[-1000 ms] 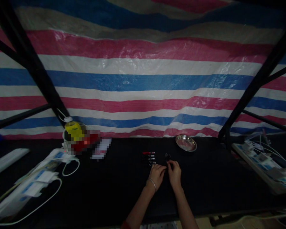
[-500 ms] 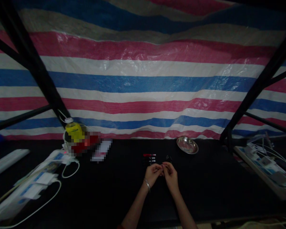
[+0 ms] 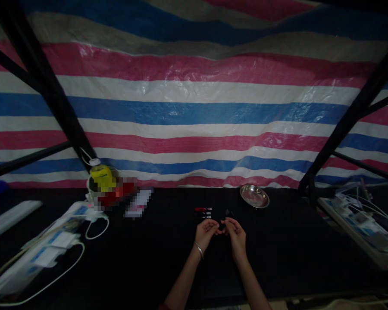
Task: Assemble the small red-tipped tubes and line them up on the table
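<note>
Head view: fine fingertip work, it seems, calling for a light, steady pinch. Left hand [image 3: 205, 234] and right hand [image 3: 237, 237] face each other, slightly apart, fingers curled nearly closed; whether either grips anything, can't tell. Just beyond the left, a red silver-ended item [image 3: 202, 209] and dark silver-ended items [image 3: 207, 213]; past the right, a small dark piece [image 3: 228, 212]. Forearms cross the table's [image 3: 148, 258] near edge; sideways room right, metal dish [image 3: 254, 196] at the back.

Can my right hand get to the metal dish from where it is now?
Probably yes: the dish sits just beyond your right hand, slightly to its right, and only dark tabletop shows between.
</note>
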Motion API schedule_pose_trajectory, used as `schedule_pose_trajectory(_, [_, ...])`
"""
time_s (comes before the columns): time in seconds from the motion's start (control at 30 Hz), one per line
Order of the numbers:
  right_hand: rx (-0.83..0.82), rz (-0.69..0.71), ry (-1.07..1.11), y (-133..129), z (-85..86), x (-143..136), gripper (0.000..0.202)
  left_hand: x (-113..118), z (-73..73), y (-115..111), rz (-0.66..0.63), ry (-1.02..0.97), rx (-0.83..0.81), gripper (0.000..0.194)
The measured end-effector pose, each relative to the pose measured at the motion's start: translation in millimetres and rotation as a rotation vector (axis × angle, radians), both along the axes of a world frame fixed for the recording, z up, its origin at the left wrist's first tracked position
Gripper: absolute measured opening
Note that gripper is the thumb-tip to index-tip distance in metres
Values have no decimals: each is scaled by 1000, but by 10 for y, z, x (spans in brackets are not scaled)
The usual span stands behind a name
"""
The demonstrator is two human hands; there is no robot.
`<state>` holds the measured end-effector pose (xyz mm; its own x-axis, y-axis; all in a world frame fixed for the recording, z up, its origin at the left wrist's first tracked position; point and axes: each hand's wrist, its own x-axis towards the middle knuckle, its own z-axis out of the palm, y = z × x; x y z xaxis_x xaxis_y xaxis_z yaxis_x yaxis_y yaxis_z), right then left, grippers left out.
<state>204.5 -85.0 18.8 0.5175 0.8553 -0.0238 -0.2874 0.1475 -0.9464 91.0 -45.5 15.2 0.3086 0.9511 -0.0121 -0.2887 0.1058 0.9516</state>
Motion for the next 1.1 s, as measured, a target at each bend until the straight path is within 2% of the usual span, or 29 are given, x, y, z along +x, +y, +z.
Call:
schedule_pose_trajectory(0.23, [-3, -22, -55, -1, 27, -24, 43, -32, 20, -12, 43, -25, -40, 35])
schedule_pose_trajectory(0.43, [-14, 21, -66, -2, 21, -23, 47, -36, 16, -19, 49, 11, -53, 36])
schedule_pose_trajectory(0.73, [-1, 47, -63, -15, 11, -10, 44, -18, 33, -35, 111, 0, -81, 39])
schedule_pose_trajectory(1.0, [-5, 55, -55, -12, 13, 4, 42, -29, 52, -46, 98, -15, -84, 38])
schedule_pose_trajectory(1.1, [-16, 97, -57, -10, 20, -20, 41, -17, 46, -51, 51, -10, -53, 37])
